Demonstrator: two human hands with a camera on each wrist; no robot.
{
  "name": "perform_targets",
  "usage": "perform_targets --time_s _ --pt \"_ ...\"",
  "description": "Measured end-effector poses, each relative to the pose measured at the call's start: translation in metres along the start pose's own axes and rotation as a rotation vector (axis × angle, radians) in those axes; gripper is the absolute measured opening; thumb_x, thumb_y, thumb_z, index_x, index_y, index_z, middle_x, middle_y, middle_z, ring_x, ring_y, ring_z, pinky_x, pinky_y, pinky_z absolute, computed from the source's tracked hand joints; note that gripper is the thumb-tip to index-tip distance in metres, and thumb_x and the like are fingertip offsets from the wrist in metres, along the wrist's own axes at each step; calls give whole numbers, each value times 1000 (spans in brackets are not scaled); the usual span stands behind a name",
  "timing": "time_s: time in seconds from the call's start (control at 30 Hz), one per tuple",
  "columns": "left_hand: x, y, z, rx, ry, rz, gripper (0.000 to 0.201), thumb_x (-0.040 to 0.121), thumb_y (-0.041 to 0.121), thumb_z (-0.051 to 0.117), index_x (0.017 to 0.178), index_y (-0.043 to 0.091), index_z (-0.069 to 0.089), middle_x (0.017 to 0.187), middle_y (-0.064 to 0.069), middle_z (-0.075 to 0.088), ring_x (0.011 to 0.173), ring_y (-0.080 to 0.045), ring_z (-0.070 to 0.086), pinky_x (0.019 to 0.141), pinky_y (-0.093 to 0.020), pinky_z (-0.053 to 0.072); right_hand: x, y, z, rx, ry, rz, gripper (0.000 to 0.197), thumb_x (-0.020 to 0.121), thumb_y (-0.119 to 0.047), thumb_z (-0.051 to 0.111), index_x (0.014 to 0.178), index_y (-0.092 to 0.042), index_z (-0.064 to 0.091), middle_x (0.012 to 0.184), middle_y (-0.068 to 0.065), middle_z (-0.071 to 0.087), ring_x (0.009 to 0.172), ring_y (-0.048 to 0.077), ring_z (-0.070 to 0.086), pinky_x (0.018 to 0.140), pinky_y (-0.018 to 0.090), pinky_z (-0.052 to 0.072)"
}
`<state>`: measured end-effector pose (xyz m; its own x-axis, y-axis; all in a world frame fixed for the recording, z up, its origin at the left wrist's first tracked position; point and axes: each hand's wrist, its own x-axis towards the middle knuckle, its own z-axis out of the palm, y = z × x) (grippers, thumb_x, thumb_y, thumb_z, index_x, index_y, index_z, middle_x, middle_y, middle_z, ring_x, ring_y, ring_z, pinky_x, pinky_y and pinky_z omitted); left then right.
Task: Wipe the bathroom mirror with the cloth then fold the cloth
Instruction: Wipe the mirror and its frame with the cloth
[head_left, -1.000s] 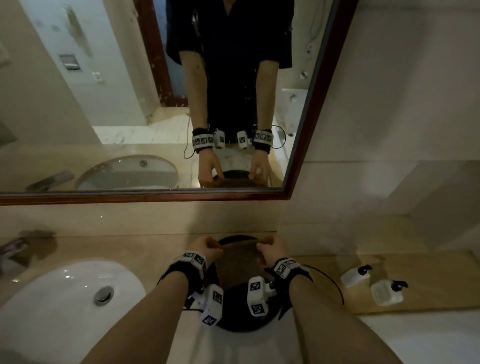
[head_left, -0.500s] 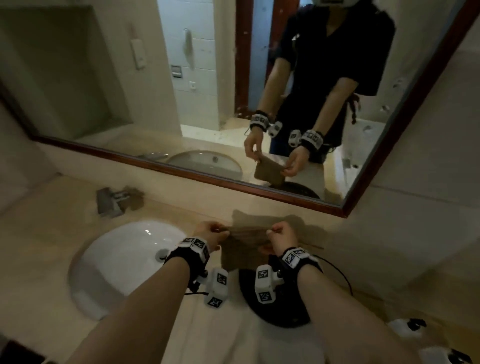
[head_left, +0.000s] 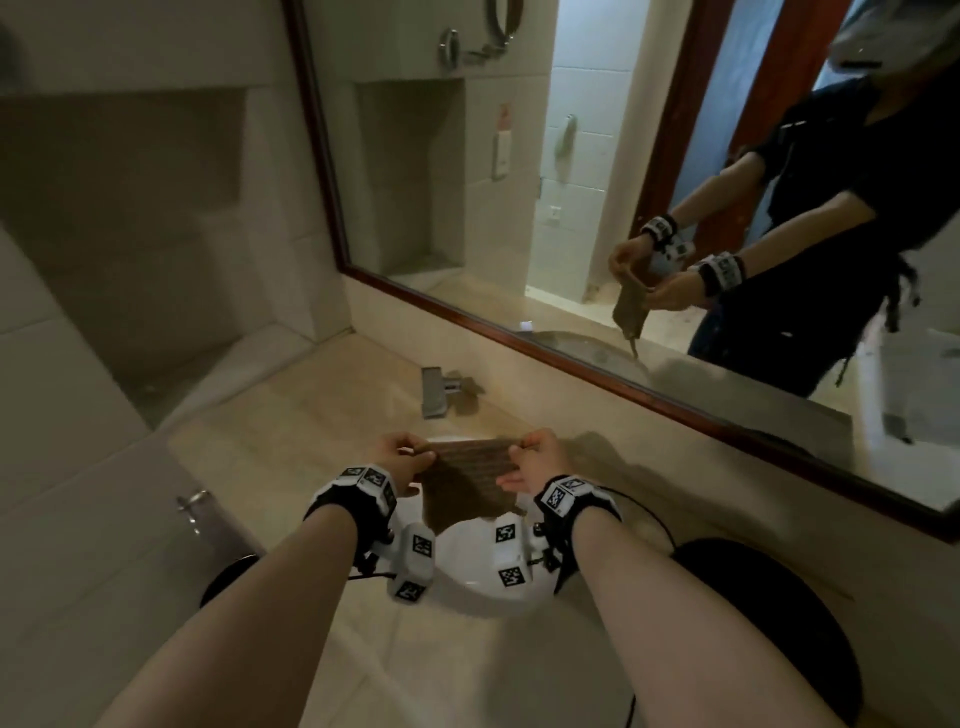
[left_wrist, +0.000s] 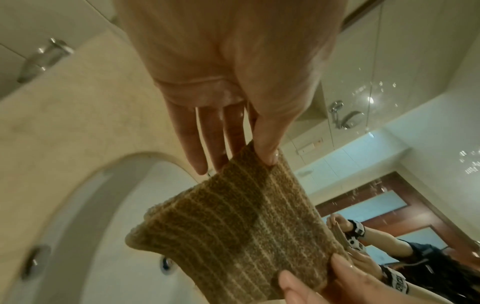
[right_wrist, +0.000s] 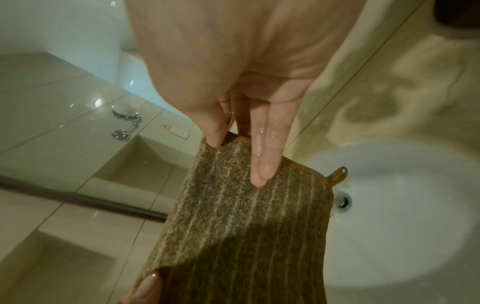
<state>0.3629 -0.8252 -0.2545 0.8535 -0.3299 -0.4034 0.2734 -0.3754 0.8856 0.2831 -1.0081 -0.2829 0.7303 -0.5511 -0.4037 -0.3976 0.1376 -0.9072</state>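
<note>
Low in the frame's centre, the left hand (head_left: 402, 457) and right hand (head_left: 537, 462) are each keeping a pinching grip on a brown cloth's (head_left: 470, 483) top corners, stretching it above the white sink (head_left: 478, 587), below the mirror (head_left: 519, 182).

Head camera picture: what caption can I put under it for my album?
Both hands, left hand and right hand, hold a brown cloth stretched above the white sink, beside the mirror.
</note>
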Motion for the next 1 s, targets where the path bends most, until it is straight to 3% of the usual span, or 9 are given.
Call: perform_targets --time_s 0.17,0.23,0.37,0.57,0.7,0.77,0.9,1.0 --pt "12 -15 -99 -40 100 -6 24 91 6 64 72 17 52 89 -10 60 92 -30 58 78 -43 51 -1 -17 109 8 -28 -17 17 96 -4 53 108 -14 48 107 18 62 62 30 70 58 37 60" --pt "18 -18 -131 -52 114 -14 25 91 7 63 72 17 51 90 -11 60 91 -30 58 76 -40 49 -2 -24 142 -13 -22 -41 15 96 -5 54 105 -15 48 103 18 63 60 29 70 56 37 60" --pt "35 -17 -177 -72 117 -22 25 92 7 63 72 16 51 87 -11 60 88 -28 58 78 -41 48 5 -39 190 -57 -31 -72 15 96 -5 54 101 -16 46 95 17 63 60 31 68 66 47 60" --pt "85 -10 -211 -83 148 -24 25 90 7 64 72 17 50 85 -11 61 87 -28 60 79 -44 51 48 -65 233 -67 -38 -54 18 96 -4 54 105 -17 45 85 9 62 57 29 65 67 46 59" --pt "138 8 -227 -34 160 -10 22 90 10 65 73 18 52 84 -8 62 86 -27 61 80 -44 54 97 -87 259 -56 -56 -59 21 93 -6 59 108 -16 47 95 16 63 65 34 68 73 51 59" --pt "171 23 -233 3 170 4 20 90 11 65 75 17 54 90 -10 62 89 -27 61 82 -44 54 125 -95 270 -68 -89 -63 27 92 -6 61 115 -13 48 94 14 65 68 32 69 74 47 59" --pt "228 55 -246 35 167 14 16 89 9 67 79 15 56 92 -9 60 90 -27 58 83 -43 53 177 -120 287 -104 -87 -83 38 90 -4 61 127 -6 52 87 11 66 52 22 64 59 35 55" --pt "262 73 -257 84 148 34 10 87 11 69 89 12 60 97 -10 62 92 -26 60 77 -39 54 205 -146 295 -135 -57 -108 39 91 -1 60 130 -4 51 90 12 65 54 23 65 57 34 57"
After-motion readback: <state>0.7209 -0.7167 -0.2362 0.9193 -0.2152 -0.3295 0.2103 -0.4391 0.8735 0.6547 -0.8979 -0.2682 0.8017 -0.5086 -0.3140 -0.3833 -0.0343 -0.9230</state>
